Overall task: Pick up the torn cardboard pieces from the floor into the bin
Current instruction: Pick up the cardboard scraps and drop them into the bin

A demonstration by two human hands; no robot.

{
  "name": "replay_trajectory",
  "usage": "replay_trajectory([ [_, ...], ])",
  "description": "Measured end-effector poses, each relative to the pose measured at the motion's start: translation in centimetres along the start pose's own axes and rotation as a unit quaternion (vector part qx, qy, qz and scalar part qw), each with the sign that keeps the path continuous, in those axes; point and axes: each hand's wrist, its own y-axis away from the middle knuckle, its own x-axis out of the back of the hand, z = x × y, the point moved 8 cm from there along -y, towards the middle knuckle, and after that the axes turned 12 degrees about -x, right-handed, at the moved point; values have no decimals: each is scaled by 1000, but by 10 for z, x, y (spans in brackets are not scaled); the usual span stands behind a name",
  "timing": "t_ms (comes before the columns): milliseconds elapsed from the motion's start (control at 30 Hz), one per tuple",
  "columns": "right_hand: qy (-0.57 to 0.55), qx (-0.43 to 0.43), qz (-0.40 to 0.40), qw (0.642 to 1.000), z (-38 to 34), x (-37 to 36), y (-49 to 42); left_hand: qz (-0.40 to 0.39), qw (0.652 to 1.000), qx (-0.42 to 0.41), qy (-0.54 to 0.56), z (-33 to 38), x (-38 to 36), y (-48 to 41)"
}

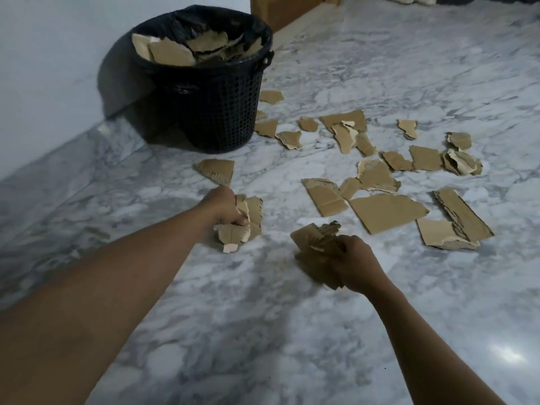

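A black mesh bin [216,112] with a black liner stands by the wall at upper left, with torn cardboard inside it. Several brown torn cardboard pieces [385,211] lie scattered on the marble floor to the right of the bin. My left hand [223,207] grips a bunch of cardboard pieces [245,226] just above the floor, below the bin. My right hand [355,266] grips another bunch of pieces [314,241] at the centre. A single piece [217,170] lies between my left hand and the bin.
A pale wall [58,68] runs along the left behind the bin. A wooden door frame [280,10] stands at the top centre. The grey-white marble floor [233,331] stretches bare toward me.
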Motion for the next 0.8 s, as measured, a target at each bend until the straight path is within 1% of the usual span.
replay_trajectory([
  [33, 9, 6, -3, 1000, -7, -3, -1, 32, 999, -9, -6, -5, 11, -8],
  [100, 51, 14, 23, 998, -20, -5, -5, 84, 996, -9, -29, -15, 29, -24],
  [167, 108, 17, 50, 993, -29, -5, -14, 111, 992, -13, -53, -16, 43, -37],
  [200, 132, 11, 55, 990, -32, -4, -20, 111, 991, -17, -74, -14, 48, -43],
  [300, 203, 0, 62, 977, -44, -3, -38, 74, 987, -32, -138, -8, 50, -60],
  [367, 243, -12, 54, 968, -47, -6, -59, 28, 985, -35, -164, -8, 45, -77],
  [400, 253, -28, 39, 966, -45, -8, -71, 1, 983, -38, -178, -9, 43, -85],
  [467, 268, -68, -20, 961, -40, -12, -91, -36, 981, -40, -185, -21, 37, -111],
  [533, 297, -79, -52, 950, -42, -12, -109, -53, 981, -30, -185, -29, 35, -128],
  [633, 316, -71, -83, 942, -50, -12, -132, -72, 979, -43, -184, -16, 40, -119],
  [700, 316, -58, -115, 940, -54, -16, -147, -90, 978, -42, -183, -19, 38, -124],
  [800, 347, 3, -142, 927, -62, -20, -159, -93, 977, -26, -188, -23, 40, -126],
])
